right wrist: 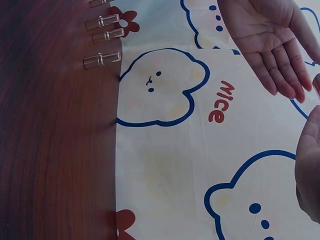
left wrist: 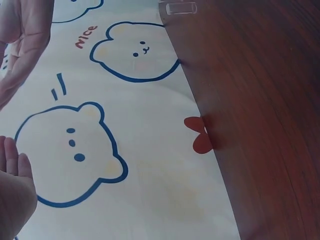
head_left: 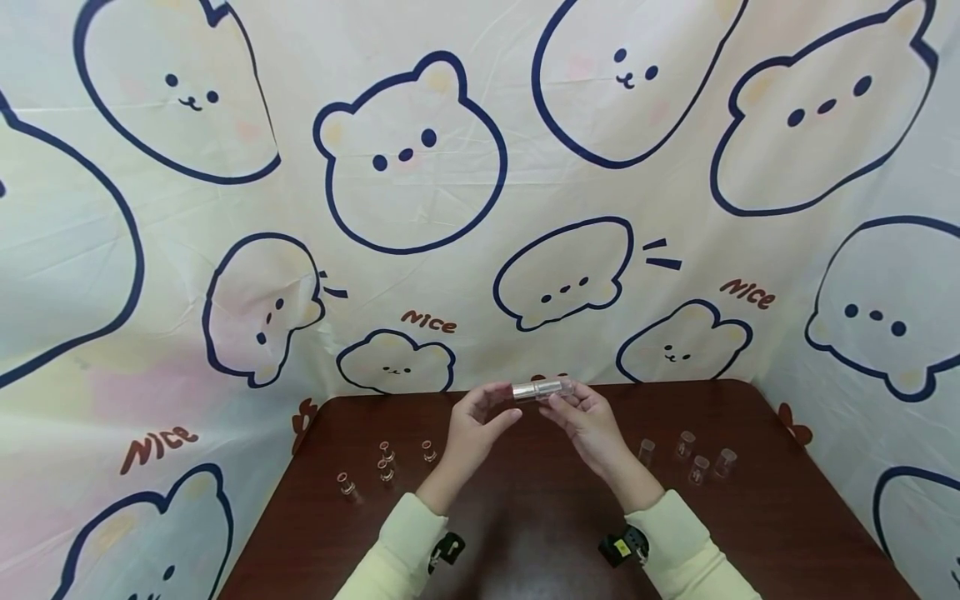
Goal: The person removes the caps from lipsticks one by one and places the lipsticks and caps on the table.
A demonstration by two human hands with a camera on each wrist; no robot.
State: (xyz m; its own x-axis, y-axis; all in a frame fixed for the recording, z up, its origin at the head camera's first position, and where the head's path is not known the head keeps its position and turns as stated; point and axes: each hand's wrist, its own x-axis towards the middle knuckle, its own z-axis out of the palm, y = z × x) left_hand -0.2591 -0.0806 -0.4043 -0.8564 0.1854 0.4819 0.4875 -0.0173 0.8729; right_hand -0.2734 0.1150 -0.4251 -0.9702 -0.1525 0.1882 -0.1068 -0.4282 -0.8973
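A slim lipstick tube (head_left: pixel 536 389), silvery on its left part and clear on its right, is held level above the far edge of the table. My right hand (head_left: pixel 592 425) pinches its clear end between thumb and fingers. At the silvery end is my left hand (head_left: pixel 474 425), fingertips right at the tube and thumb stretched out apart from it. The right wrist view shows the left palm (right wrist: pixel 272 42) with fingers nearly straight, while the right hand (right wrist: pixel 310 165) is cut off by the frame's edge.
On the left of the dark wooden table (head_left: pixel 525 517) stand several clear tube bases (head_left: pixel 386 471) with metallic collars. Several clear caps (head_left: pixel 698 470) stand on the right. A cloth printed with bear faces (head_left: pixel 412 200) hangs behind the table and along both sides.
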